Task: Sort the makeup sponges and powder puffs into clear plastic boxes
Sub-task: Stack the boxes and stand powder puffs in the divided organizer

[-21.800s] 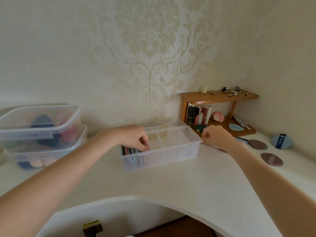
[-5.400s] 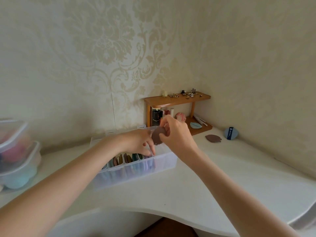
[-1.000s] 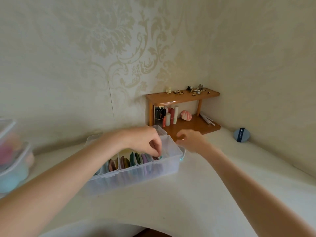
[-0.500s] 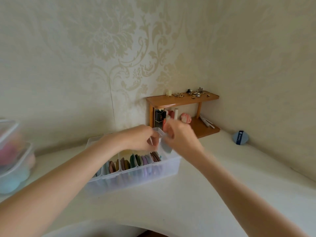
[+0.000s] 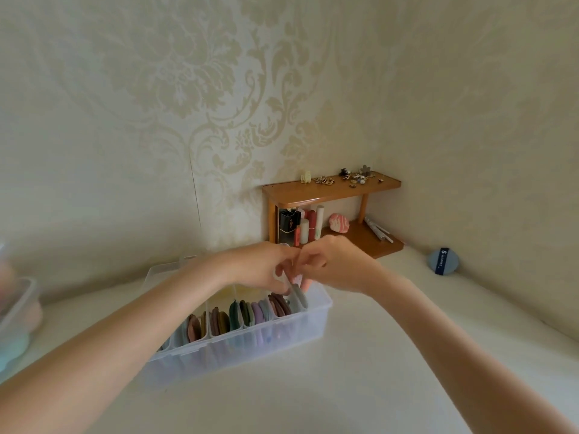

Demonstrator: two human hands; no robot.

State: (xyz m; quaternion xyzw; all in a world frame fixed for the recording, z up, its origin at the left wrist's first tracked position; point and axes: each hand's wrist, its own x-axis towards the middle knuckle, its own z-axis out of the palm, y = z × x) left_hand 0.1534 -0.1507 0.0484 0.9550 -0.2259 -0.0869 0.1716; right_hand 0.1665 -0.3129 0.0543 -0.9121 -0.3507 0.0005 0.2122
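Note:
A clear divided box [image 5: 316, 321] stands mid-table, with several coloured powder puffs [image 5: 238, 314] on edge in its compartments. My right hand [image 5: 338, 267] pinches a pale grey-blue puff [image 5: 300, 295] and holds it in the box's right-end compartment. My left hand [image 5: 257, 267] is over the same end, its fingers curled down against the puffs beside it. I cannot make out whether it grips anything. A round blue puff [image 5: 443, 261] with a dark strap lies by the right wall.
A two-tier wooden shelf [image 5: 332, 191] with cosmetics and small trinkets stands in the corner behind the box. Stacked clear boxes [image 5: 17, 308] holding sponges sit at the left edge, blurred. The pale table [image 5: 376, 371] extends in front and to the right.
My right hand has lowered the grey-blue puff from above the box into its right end. My left hand has stayed at that end.

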